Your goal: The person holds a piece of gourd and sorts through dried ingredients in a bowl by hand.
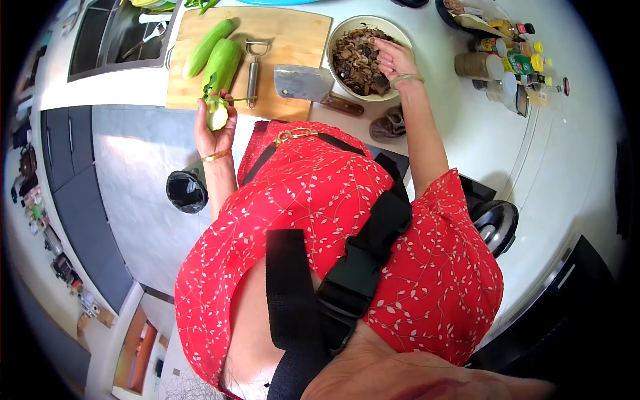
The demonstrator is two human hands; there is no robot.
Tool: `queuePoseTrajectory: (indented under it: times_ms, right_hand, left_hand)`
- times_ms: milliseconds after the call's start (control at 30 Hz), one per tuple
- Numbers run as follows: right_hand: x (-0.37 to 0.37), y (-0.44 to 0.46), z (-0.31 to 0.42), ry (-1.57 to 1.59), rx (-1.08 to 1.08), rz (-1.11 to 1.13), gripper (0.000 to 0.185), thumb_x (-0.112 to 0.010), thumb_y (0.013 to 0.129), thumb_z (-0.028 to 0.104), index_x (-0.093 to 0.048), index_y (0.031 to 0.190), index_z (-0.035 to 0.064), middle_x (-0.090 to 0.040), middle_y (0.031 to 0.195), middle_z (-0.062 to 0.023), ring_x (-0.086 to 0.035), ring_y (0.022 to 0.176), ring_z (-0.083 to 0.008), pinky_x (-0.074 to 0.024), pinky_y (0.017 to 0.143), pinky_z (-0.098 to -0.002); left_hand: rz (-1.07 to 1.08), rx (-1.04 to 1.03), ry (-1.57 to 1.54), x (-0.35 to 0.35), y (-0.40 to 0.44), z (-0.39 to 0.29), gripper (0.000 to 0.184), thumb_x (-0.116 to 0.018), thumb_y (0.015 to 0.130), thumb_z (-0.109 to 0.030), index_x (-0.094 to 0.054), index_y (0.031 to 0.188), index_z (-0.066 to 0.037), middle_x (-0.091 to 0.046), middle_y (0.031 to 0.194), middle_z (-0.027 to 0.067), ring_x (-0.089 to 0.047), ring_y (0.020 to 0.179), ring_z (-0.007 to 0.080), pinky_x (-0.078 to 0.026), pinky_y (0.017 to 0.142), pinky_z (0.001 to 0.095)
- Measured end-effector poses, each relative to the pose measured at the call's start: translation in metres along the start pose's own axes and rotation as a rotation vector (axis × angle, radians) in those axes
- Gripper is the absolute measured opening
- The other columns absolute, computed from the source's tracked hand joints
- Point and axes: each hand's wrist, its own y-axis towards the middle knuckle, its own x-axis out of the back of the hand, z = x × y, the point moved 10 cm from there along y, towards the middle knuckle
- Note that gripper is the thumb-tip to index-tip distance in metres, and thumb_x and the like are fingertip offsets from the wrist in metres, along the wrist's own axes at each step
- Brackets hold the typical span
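Head view, items as they lie.

Item: my left hand [215, 130], fingers closed around a pale green piece [217, 115], its light face turned up, a thin stalk jutting right. Location: just off the near edge of the cutting board [293, 40]. Whether the piece is separate from the squash behind it, I cannot tell.

Item: my right hand [397, 60], over the bowl [341, 29], fingers drawn together, tips at the brown shreds [360, 60]. Whether they pinch any, I cannot tell.

Item: two green squashes, one slimmer [209, 49], one thicker [222, 65], side by side on the board.

Item: peeler [253, 77], lying right of the squashes, head away from me.

Item: cleaver [303, 82], flat, blade mostly on the board, wooden handle past its right edge.

Item: dark wrinkled thing [388, 125], on the counter near the bowl; kind uncertain.

Step in hand, by my judgement: right fingers working at the bowl while the left holds the piece aside. A next move would call for a steady left grip, right fingertips lifted clear of the rim, and care around the cleaver.
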Motion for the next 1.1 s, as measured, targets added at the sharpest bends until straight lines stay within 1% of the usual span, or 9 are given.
queuePoseTrajectory:
  times_ms: [333, 533, 633, 733, 833, 933, 967, 1067, 1100]
  right_hand:
    - [0.023, -0.003, 0.002, -0.228, 0.073, -0.116, 0.018, -0.062, 0.076, 0.011, -0.058, 0.090, 0.0006, -0.038, 0.053, 0.0088, -0.028, 0.042, 0.0000, -0.0187, 0.037, -0.0163]
    - [0.022, -0.011, -0.001, -0.402, 0.112, -0.049, 0.015, -0.060, 0.076, 0.013, -0.063, 0.086, 0.0019, -0.043, 0.055, 0.0080, -0.029, 0.042, -0.0005, -0.0190, 0.037, -0.0176]
    - [0.035, -0.014, 0.013, -0.547, 0.244, -0.194, 0.014, -0.060, 0.076, 0.014, -0.063, 0.085, 0.0028, -0.044, 0.054, 0.0071, -0.032, 0.043, -0.0021, -0.0223, 0.038, -0.0180]
    - [0.046, -0.021, 0.018, -0.534, 0.191, -0.301, 0.015, -0.062, 0.074, 0.016, -0.063, 0.083, 0.0032, -0.047, 0.055, 0.0056, -0.035, 0.046, -0.0031, -0.0268, 0.040, -0.0181]
    - [0.057, -0.009, 0.010, -0.489, 0.110, -0.228, 0.018, -0.066, 0.068, 0.017, -0.063, 0.081, 0.0045, -0.052, 0.058, 0.0020, -0.044, 0.049, -0.0075, -0.0358, 0.046, -0.0216]
    - [0.029, -0.012, 0.029, -1.121, 0.449, -0.290, 0.021, -0.067, 0.063, 0.016, -0.063, 0.080, 0.0046, -0.054, 0.058, -0.0023, -0.051, 0.052, -0.0126, -0.0414, 0.052, -0.0254]
    - [0.021, -0.017, 0.029, -1.142, 0.519, -0.264, 0.023, -0.065, 0.061, 0.017, -0.063, 0.081, 0.0056, -0.056, 0.058, -0.0059, -0.055, 0.055, -0.0167, -0.0444, 0.056, -0.0283]
    - [0.027, -0.012, 0.022, -1.104, 0.461, -0.256, 0.024, -0.064, 0.062, 0.017, -0.063, 0.083, 0.0064, -0.057, 0.059, -0.0059, -0.054, 0.055, -0.0159, -0.0447, 0.057, -0.0280]
    - [0.031, -0.014, 0.024, -1.089, 0.475, -0.300, 0.025, -0.063, 0.062, 0.018, -0.063, 0.085, 0.0069, -0.057, 0.060, -0.0063, -0.055, 0.057, -0.0164, -0.0452, 0.058, -0.0283]
  left_hand:
    - [0.019, 0.006, 0.007, -0.003, 0.001, 0.001, 0.034, -0.055, 0.083, -0.024, -0.047, 0.102, 0.003, -0.050, 0.102, 0.0181, -0.050, 0.093, 0.0268, -0.048, 0.073, 0.0326]
    - [0.006, 0.001, 0.045, -0.003, 0.000, 0.000, 0.034, -0.055, 0.083, -0.025, -0.048, 0.101, 0.003, -0.051, 0.102, 0.0179, -0.051, 0.092, 0.0269, -0.049, 0.072, 0.0326]
    - [-0.006, -0.001, 0.049, -0.004, -0.001, 0.000, 0.035, -0.054, 0.083, -0.026, -0.048, 0.101, 0.003, -0.051, 0.102, 0.0177, -0.051, 0.092, 0.0270, -0.049, 0.072, 0.0325]
    - [-0.001, 0.011, 0.049, -0.002, 0.001, 0.001, 0.035, -0.054, 0.083, -0.026, -0.048, 0.101, 0.003, -0.051, 0.102, 0.0176, -0.051, 0.092, 0.0269, -0.049, 0.073, 0.0326]
    - [0.012, 0.013, 0.047, -0.004, 0.001, 0.001, 0.034, -0.054, 0.083, -0.026, -0.048, 0.101, 0.003, -0.051, 0.102, 0.0171, -0.051, 0.092, 0.0265, -0.049, 0.072, 0.0323]
    - [-0.001, 0.019, 0.046, -0.006, 0.000, 0.003, 0.034, -0.054, 0.083, -0.026, -0.049, 0.101, 0.002, -0.050, 0.102, 0.0166, -0.050, 0.092, 0.0260, -0.049, 0.072, 0.0318]
    - [0.000, 0.016, 0.052, -0.006, 0.000, 0.002, 0.034, -0.055, 0.083, -0.026, -0.048, 0.102, 0.002, -0.049, 0.103, 0.0174, -0.049, 0.093, 0.0266, -0.048, 0.072, 0.0321]
    - [0.003, 0.010, 0.043, -0.002, 0.002, 0.001, 0.036, -0.055, 0.082, -0.026, -0.048, 0.104, 0.003, -0.048, 0.106, 0.0189, -0.046, 0.096, 0.0279, -0.046, 0.073, 0.0327]
    - [0.001, 0.013, 0.027, -0.002, 0.001, 0.000, 0.036, -0.055, 0.082, -0.026, -0.048, 0.104, 0.003, -0.048, 0.106, 0.0189, -0.046, 0.096, 0.0279, -0.046, 0.073, 0.0327]
